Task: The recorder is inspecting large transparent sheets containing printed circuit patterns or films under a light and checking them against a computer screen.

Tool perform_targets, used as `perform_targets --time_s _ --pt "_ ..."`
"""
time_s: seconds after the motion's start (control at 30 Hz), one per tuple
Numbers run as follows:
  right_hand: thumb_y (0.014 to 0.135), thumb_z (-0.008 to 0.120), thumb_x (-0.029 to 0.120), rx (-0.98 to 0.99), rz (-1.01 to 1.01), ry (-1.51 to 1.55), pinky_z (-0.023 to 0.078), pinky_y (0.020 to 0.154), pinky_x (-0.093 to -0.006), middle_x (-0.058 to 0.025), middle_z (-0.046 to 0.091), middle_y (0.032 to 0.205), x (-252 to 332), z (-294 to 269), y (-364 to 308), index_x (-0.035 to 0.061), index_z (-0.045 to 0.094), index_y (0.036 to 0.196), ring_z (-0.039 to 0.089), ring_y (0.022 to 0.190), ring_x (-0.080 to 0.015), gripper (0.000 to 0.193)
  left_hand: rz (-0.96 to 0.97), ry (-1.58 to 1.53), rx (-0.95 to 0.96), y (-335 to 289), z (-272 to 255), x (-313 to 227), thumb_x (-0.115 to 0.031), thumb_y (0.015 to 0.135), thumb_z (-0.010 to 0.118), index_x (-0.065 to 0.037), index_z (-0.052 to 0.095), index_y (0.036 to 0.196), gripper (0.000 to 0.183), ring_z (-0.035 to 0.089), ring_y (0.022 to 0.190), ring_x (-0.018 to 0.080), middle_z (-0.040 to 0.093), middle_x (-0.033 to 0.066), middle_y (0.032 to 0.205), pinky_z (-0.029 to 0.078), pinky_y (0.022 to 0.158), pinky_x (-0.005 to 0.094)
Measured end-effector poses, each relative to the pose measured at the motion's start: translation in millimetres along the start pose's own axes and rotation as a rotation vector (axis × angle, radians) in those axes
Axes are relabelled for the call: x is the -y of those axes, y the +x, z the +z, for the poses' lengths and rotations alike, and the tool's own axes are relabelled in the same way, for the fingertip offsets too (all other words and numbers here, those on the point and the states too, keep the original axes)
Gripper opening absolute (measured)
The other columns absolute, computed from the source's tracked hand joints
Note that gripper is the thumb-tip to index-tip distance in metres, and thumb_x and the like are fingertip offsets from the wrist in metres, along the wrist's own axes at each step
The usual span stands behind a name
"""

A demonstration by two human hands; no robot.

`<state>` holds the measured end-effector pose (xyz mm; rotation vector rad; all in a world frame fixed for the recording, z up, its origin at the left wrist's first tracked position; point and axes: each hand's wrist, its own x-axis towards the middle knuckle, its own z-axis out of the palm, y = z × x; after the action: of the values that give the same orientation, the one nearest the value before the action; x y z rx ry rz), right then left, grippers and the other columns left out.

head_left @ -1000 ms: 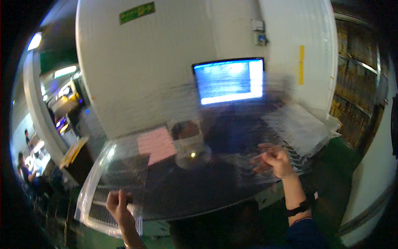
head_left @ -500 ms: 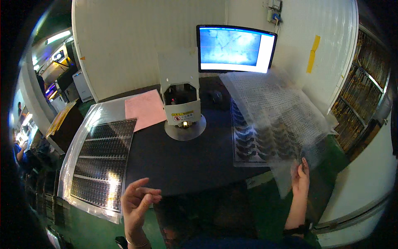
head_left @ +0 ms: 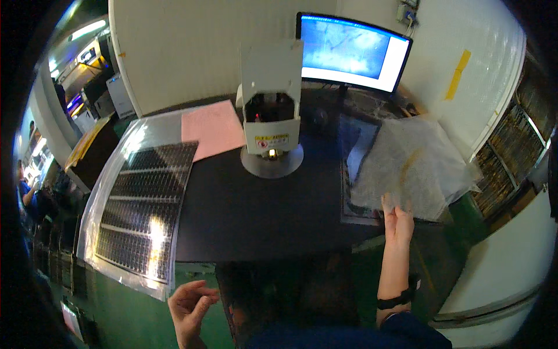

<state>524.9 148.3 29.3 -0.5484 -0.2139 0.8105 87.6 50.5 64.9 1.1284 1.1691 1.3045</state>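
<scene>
My left hand (head_left: pixel 192 305) hovers in front of the table's near edge, fingers loosely bent and apart, holding nothing. At the right, my right hand (head_left: pixel 399 221) reaches to the near edge of a thin translucent sheet (head_left: pixel 395 163). Its fingers are stretched out and spread against the sheet, their tips slightly blurred. Beneath that sheet lies a dark patterned panel (head_left: pixel 356 213), its left and near edges showing and most of its face veiled. Left of my reach, another dark panel (head_left: pixel 142 206) with rows of small cells rests on clear plastic film (head_left: pixel 93 238).
A grey inspection device (head_left: pixel 271 131) on a round metal base stands mid-table, with a pink sheet (head_left: pixel 213 128) to its left. Behind it is a lit monitor (head_left: pixel 354 52). The black tabletop (head_left: pixel 256 227) ends near me. A person (head_left: pixel 29 189) is far left.
The translucent sheet, raised and slanting before, now lies lower over the right panel. My right hand has moved forward and left, its fingers spreading. My left hand has dropped lower. The view has shifted.
</scene>
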Motion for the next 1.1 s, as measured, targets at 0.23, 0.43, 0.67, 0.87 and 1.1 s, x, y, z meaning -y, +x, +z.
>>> perform_targets --time_s 0.23,0.43,0.67,0.87,1.1 --pt "0.083 0.037 -0.008 -0.032 0.033 -0.157 0.031 0.101 -0.0469 -0.0158 0.036 0.13 -5 -10 9 -0.0033 0.036 0.124 0.036 0.119 -0.0308 0.041 0.184 0.1 -0.479 -19 -34 13 -0.004 0.079 0.058 0.003 0.056 0.09 0.013 0.058 0.063 0.0174 0.06 0.0114 0.07 0.047 0.059 0.0292" --pt "0.09 0.037 0.007 -0.027 0.197 -0.092 0.014 0.107 -0.047 -0.0204 0.012 0.14 29 39 -31 -0.0085 0.012 0.131 0.012 0.129 -0.0329 0.05 0.26 0.166 -0.879 -13 -77 12 -0.006 0.081 0.057 0.001 0.057 0.093 0.014 0.059 0.071 0.0141 0.062 0.0087 0.079 0.046 0.061 0.0245" --pt "0.094 0.023 0.018 0.169 0.816 0.342 0.001 0.108 -0.0438 -0.0175 -0.015 0.141 81 8 -44 0.0014 -0.01 0.134 -0.009 0.131 -0.0305 0.054 0.409 0.857 -0.787 -30 -90 28 -0.011 0.061 0.075 -0.003 0.056 0.103 0.047 0.05 0.103 0.022 0.054 0.0108 0.11 0.04 0.088 0.0343" --pt "0.095 0.02 0.015 0.06 0.464 0.113 0.006 0.107 -0.047 -0.0165 -0.012 0.142 64 29 -63 0.0059 -0.008 0.136 -0.004 0.132 -0.0319 0.051 0.449 1.189 -0.606 -9 -81 31 -0.015 0.053 0.079 -0.01 0.056 0.106 0.058 0.044 0.111 0.0286 0.05 0.0096 0.117 0.035 0.093 0.0402" --pt "0.093 0.025 0.009 0.344 0.513 0.07 0.016 0.106 -0.0483 -0.02 0.003 0.141 28 33 -76 0.0045 0.008 0.137 0.01 0.131 -0.0331 0.047 0.658 1.257 -0.558 8 -87 23 -0.007 0.057 0.075 -0.009 0.065 0.081 0.026 0.052 0.102 0.0259 0.059 0.007 0.102 0.038 0.091 0.0409"
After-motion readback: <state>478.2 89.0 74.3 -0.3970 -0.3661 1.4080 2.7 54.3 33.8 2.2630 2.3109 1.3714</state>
